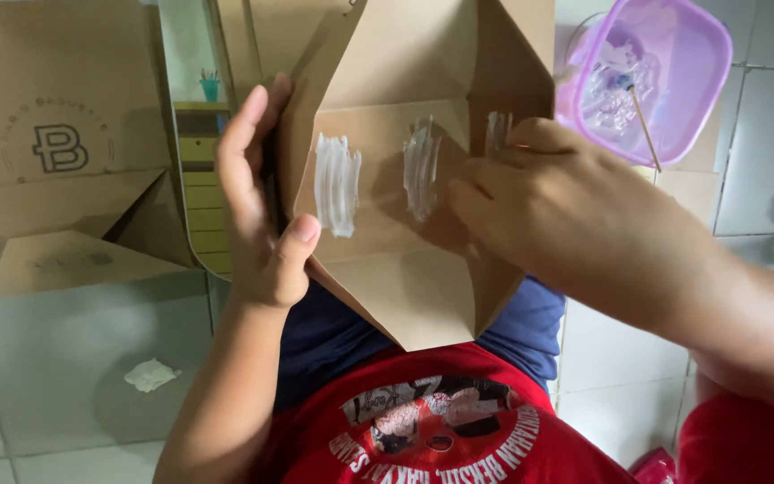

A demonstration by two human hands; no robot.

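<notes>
A brown cardboard box blank point(396, 296), part folded, is held up in front of me at the centre of the head view. White glue streaks point(338, 184) run down its inner flap in three patches. My left hand point(262, 206) grips the box's left edge, thumb on the inside face. My right hand point(548, 197) presses its fingers against the flap at the right glue patch, folding the side panel inward.
A folded brown box point(55, 179) with a printed logo lies at left on the tiled floor. A purple plastic tub point(665, 63) holding glue and a thin stick point(645, 130) sits at upper right. A crumpled white tissue point(150, 375) lies lower left.
</notes>
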